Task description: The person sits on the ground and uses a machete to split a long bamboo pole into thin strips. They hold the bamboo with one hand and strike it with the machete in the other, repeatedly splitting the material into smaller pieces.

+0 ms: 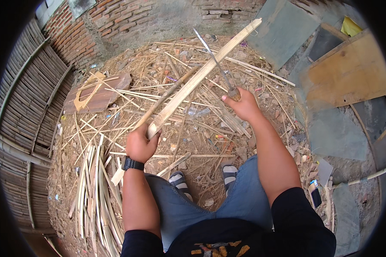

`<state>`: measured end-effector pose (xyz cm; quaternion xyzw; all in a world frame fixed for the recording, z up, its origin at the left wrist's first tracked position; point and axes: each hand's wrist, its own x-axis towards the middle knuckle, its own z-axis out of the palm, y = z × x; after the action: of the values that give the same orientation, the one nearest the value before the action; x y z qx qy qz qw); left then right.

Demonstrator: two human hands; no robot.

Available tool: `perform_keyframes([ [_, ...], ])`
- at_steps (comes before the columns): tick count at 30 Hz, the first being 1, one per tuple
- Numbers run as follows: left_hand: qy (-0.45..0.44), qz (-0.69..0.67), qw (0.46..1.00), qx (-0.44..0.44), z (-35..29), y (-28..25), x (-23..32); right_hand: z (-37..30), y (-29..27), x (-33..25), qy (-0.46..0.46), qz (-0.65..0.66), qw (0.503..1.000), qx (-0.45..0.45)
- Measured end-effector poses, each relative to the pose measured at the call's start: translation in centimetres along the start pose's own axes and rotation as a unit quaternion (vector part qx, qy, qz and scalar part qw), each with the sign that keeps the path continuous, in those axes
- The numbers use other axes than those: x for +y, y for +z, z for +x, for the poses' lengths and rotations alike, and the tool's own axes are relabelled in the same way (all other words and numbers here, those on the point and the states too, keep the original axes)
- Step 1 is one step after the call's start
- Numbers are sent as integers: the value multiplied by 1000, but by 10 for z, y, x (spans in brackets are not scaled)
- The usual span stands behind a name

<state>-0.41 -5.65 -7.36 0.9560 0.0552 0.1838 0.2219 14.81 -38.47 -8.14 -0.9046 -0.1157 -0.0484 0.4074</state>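
Apparently midway: gripped the wide strip (201, 76) in the left hand (141, 143), centre to upper right, probably unsplit; held the knife (225, 75) across it in the right hand (244, 105); had slender, seemingly finished strips (99, 192) piled lower left.

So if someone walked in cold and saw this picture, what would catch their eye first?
Probably the long pale wooden strip slanting across the upper middle, its lower end in the left fingers, and the long-bladed tool crossing it in view, handle in the right fingers. Next, perhaps, the pile of split strips on the ground at lower left, and the big brown board at upper right.
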Motion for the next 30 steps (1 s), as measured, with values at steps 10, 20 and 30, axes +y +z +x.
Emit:
perform_keyframes([
  [10, 48, 71, 991, 99, 1, 2, 0, -29, -3, -32, -132, -119, 984, -26],
  [20, -127, 50, 980, 147, 11, 0, -12, -32, 1, -37, -39, -97, 994, -15],
  [30, -50, 32, 998, 30, 1, -7, -9, -16, 22, -25, -98, -96, 987, -88],
])
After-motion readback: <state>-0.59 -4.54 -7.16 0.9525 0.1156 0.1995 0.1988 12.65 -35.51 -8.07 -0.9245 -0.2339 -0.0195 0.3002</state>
